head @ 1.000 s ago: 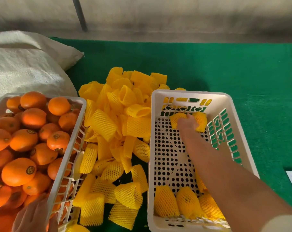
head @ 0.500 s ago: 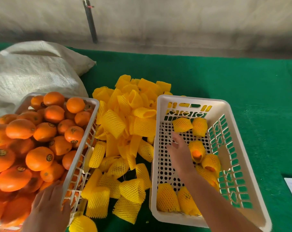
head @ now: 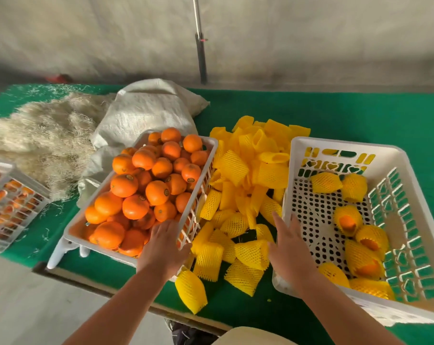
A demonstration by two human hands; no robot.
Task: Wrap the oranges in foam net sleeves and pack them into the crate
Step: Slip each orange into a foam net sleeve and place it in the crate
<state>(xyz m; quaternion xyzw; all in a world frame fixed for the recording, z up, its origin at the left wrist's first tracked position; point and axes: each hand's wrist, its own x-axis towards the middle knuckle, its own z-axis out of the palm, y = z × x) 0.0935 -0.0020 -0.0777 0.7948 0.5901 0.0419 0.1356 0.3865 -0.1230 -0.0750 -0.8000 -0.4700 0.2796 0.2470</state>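
A white crate [head: 212, 145] on the left is heaped with bare oranges [head: 146, 188]. Between the crates lies a pile of yellow foam net sleeves [head: 245, 185]. The white packing crate [head: 345, 145] on the right holds several sleeved oranges [head: 360, 240] along its back and right side. My left hand [head: 165, 245] rests over the near right corner of the orange crate, fingers spread, holding nothing. My right hand [head: 289, 247] hovers with straight fingers above the sleeves at the packing crate's left wall. One sleeved orange [head: 191, 291] lies on the green cloth near the table's front edge.
A white woven sack [head: 146, 113] and a heap of pale straw-like fibre [head: 44, 135] lie behind the orange crate. Another crate of oranges [head: 9, 195] stands at far left. A pole [head: 200, 46] stands against the back wall. The table's front edge [head: 106, 286] is close.
My right hand has come out of the packing crate to its left wall, over the sleeves. My left hand moved onto the orange crate's near corner. The view has pulled back and swung left.
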